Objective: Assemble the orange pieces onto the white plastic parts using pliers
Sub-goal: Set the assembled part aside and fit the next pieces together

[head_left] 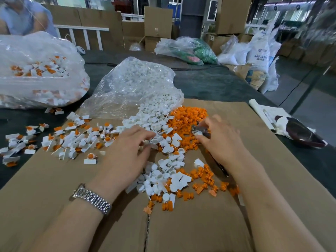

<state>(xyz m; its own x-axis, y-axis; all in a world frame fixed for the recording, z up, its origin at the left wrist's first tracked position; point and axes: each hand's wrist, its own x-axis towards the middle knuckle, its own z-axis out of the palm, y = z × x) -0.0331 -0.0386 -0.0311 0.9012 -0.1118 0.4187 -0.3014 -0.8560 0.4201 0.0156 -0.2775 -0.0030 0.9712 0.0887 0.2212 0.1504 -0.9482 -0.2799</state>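
Note:
A heap of loose white plastic parts [154, 122] spills from a clear bag onto the cardboard sheet [200, 224], with a pile of orange pieces [187, 117] just right of it. My left hand [131, 144] lies over the white heap, its fingertips reaching into the parts. My right hand [220, 139] grips the pliers [200, 130], whose metal jaws point left over the orange pile with a small white part at the tips. The pliers' handle shows below my palm. Finished white-and-orange pieces [72, 139] are scattered to the left.
A clear bag of finished pieces [36, 73] sits at far left, the bag of white parts [134, 84] in the middle. A dark scoop [300, 133] and paper lie at right. Another person is at top left. Boxes and sacks stand behind.

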